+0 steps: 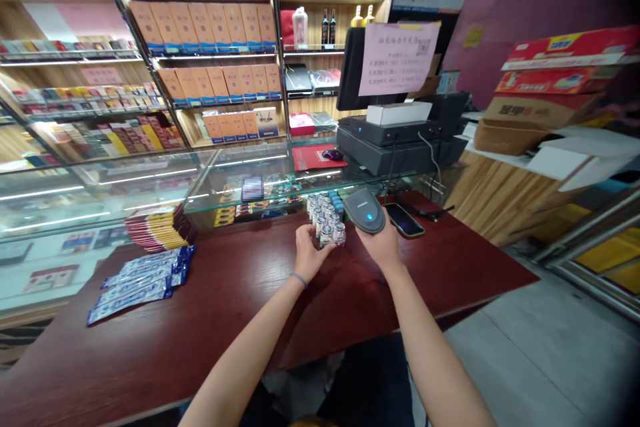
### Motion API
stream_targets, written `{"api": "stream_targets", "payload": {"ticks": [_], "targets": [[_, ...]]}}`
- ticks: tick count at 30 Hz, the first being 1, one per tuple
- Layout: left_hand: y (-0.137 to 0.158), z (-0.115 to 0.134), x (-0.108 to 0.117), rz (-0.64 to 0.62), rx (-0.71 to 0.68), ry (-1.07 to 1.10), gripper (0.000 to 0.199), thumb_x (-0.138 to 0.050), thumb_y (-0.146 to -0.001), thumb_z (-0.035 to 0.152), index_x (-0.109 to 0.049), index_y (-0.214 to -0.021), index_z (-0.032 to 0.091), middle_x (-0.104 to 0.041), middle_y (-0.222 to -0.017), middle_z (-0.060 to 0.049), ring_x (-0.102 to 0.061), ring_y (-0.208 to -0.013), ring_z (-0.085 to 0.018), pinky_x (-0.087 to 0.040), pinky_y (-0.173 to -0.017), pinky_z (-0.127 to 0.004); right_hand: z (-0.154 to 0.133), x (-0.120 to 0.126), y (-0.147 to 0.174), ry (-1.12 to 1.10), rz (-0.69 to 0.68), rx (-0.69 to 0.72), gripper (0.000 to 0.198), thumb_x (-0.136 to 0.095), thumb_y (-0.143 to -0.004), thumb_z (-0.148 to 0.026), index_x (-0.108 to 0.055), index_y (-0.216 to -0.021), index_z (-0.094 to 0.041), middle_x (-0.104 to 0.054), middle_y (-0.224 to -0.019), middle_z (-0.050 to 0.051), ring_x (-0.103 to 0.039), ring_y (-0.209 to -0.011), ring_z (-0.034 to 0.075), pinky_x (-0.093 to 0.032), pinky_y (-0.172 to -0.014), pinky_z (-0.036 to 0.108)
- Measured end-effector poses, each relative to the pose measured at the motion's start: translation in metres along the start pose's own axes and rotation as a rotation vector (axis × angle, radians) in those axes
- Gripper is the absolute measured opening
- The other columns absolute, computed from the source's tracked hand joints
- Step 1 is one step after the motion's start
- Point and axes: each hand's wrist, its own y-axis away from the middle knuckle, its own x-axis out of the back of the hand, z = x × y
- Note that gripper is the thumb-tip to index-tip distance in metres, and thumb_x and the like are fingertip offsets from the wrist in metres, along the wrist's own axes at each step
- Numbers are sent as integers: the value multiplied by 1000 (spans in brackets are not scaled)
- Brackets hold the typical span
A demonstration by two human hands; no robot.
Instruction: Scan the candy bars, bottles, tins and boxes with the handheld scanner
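My right hand [382, 247] is closed round a grey handheld barcode scanner [364, 208] with a blue light lit on its top. The scanner is just to the right of a tight cluster of small clear jars with silvery lids [327, 217], standing in rows on the dark red wooden counter. My left hand [309, 255] is at the near left corner of this cluster, its thumb across the front and its fingers bent round the left side of a front jar. Several small blue-green jars [336, 203] stand at the cluster's far right, partly behind the scanner.
Blue-and-white sachets [143, 280] and a stack of red-and-yellow packets [159, 229] lie left on the counter [225, 320]. A phone [404, 220] and cables lie right of the scanner. Behind are a glass display case [150, 180], a monitor with a pink notice [397, 57], and stacked cartons [545, 107].
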Motion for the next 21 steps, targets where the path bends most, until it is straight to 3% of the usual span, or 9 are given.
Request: {"api": "stream_targets", "payload": {"ticks": [5, 10, 21], "targets": [[-14, 13, 39, 88, -68, 21, 57, -80, -80, 34, -52, -129, 23, -51, -130, -13, -53, -125, -28, -51, -101, -44, -25, 1, -10, 25, 89, 17, 41, -67, -77, -49, -57, -106, -22, -77, -87, 14, -77, -83, 35, -56, -67, 38], [-26, 11, 105, 269, -70, -23, 38, -68, -91, 36, -56, -124, 22, -56, -124, -11, -58, -116, -24, -52, -99, -42, -44, -14, -9, 11, 142, 79, 44, -68, -77, -49, -57, -110, -21, -76, -83, 13, -76, -80, 34, -57, -66, 38], [-7, -26, 260, 580, -3, -220, 32, -65, -91, 38, -60, -118, 21, -58, -119, -10, -60, -109, -22, -55, -92, -36, -96, -72, 12, -53, -21, 239, 50, -72, -76, -50, -60, -113, -20, -74, -83, 12, -73, -73, 32, -55, -64, 39]]}}
